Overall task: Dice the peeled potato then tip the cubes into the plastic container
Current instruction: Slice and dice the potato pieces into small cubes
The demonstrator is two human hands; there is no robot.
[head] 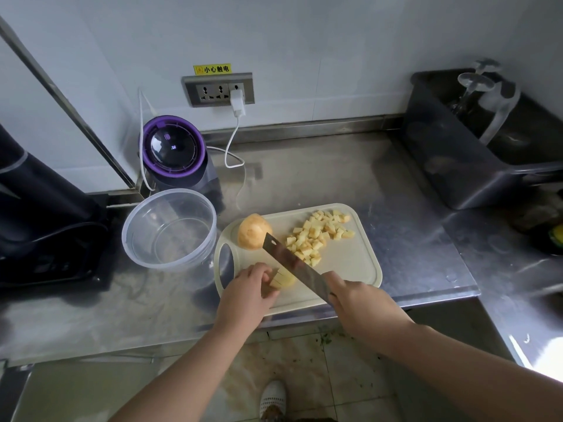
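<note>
The left hand (248,284), fingers curled, is pinning a pale, scored potato piece (285,281) at the near-left of the cream plastic cutting board (350,263). The right hand (356,300) is gripping a flat rectangular steel cleaver (289,260) — its long axis running diagonally, tip pointing far-left. The clear round plastic container (169,229) is sitting just left.

Steel counter (335,172), white wall (304,41) (tiled floor (350,376))

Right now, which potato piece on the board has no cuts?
The rounded half at the board's far edge, nearest the container. The piece under the left hand shows cut lines; the rest are cubes.
</note>
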